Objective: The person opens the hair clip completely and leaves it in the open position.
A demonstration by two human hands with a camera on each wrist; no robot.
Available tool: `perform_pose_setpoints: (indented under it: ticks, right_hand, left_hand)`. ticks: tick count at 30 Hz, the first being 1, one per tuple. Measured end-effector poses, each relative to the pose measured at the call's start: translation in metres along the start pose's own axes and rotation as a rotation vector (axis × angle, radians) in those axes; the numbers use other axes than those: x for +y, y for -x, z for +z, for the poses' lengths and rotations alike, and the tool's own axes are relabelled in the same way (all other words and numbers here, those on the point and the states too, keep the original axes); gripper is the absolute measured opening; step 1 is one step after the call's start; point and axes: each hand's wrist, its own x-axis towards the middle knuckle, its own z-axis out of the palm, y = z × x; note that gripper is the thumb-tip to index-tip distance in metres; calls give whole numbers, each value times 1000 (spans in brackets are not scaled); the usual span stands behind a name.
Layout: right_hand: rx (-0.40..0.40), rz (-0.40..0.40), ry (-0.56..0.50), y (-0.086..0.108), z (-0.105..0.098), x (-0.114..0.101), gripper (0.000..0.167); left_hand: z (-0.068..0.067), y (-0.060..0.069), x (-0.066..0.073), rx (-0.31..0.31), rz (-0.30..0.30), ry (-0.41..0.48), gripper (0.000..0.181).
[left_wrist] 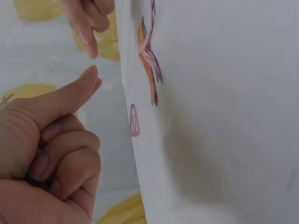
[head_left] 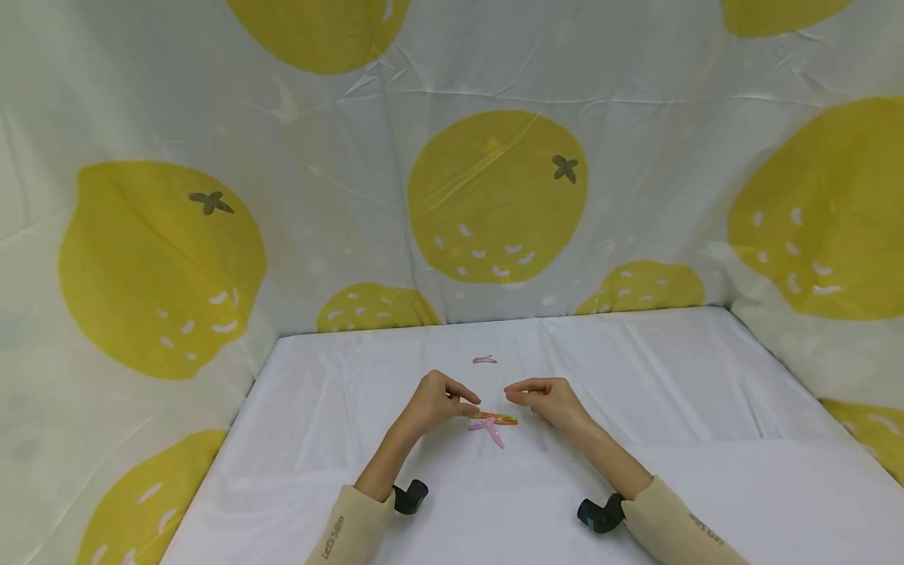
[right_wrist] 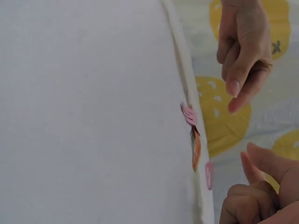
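Note:
Several hair snap clips lie in a small heap on the white table: pink clips (head_left: 490, 428) in front, orange clips (head_left: 503, 421) behind them, and a bit of green at the back. My left hand (head_left: 432, 400) hovers over the heap's left end, thumb and forefinger close together with nothing visible between them. Across from it, my right hand (head_left: 552, 400) is held above and to the right of the heap, also with nothing visible in it. In the left wrist view the other fingers (left_wrist: 77, 149) of the left hand are loosely curled. A single pink clip (left_wrist: 134, 122) lies farther back.
White cloth covers the table (head_left: 671, 369). A curtain (head_left: 339, 196) printed with yellow lemons stands behind and at both sides. Black wrist devices (head_left: 411, 497) stick out from both beige sleeves (head_left: 353, 522).

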Motion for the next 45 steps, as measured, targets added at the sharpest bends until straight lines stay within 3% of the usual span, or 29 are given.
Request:
perform_pose_setpoints:
  ticks: [11, 22, 39, 45]
  right_hand:
    - [-66, -41, 65, 13, 8, 14, 21]
    - [-161, -200, 148, 16, 8, 25, 19]
    - [-214, -203, 138, 17, 6, 25, 16]
    - [-219, -197, 138, 16, 5, 26, 15]
  left_hand:
    - [12, 6, -5, -48, 35, 30, 8]
    - [17, 2, -10, -82, 35, 12, 12]
    - [23, -7, -11, -155, 24, 5, 11]
    - [23, -6, -12, -154, 34, -1, 9]
